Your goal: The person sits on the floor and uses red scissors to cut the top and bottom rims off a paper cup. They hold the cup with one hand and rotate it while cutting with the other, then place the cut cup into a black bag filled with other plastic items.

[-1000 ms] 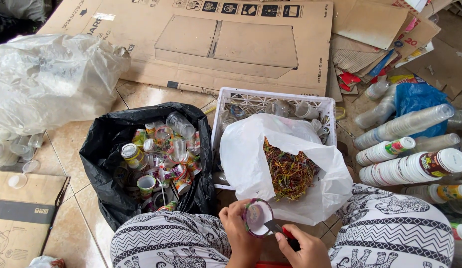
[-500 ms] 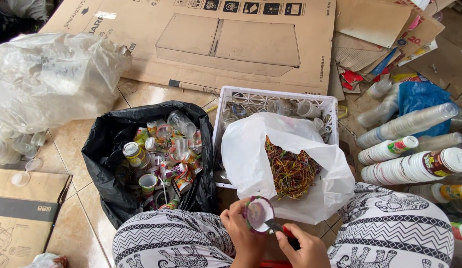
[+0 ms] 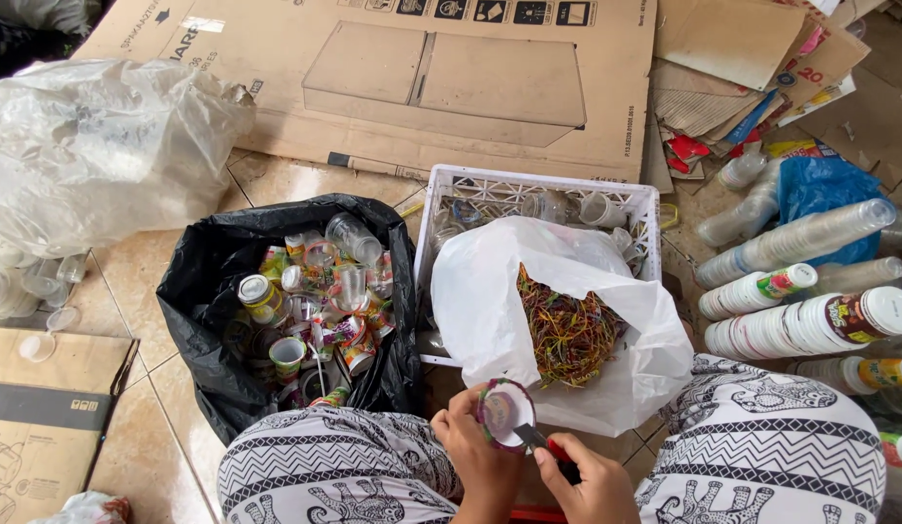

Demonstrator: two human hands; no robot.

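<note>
My left hand (image 3: 475, 451) grips a small clear plastic cup (image 3: 506, 414) by its side, its round foil-rimmed mouth turned up toward me. My right hand (image 3: 589, 482) holds a small knife (image 3: 540, 443) with a red and black handle, the blade tip touching the cup's rim. Both hands hover between my knees, just in front of a white plastic bag (image 3: 490, 320) with coloured rim strips (image 3: 567, 335) heaped inside. The bag rests in a white plastic crate (image 3: 529, 184) that also holds clear cups.
A black bag (image 3: 204, 291) full of small printed cups lies at left. Stacked cups (image 3: 810, 320) lie on their sides at right by a blue bag (image 3: 820, 189). A large clear bag (image 3: 102, 146) is far left; flattened cardboard (image 3: 422, 78) covers the floor behind.
The hands have stayed in the same spot with the cup and knife; the cup has turned slightly. The view shifted a little.
</note>
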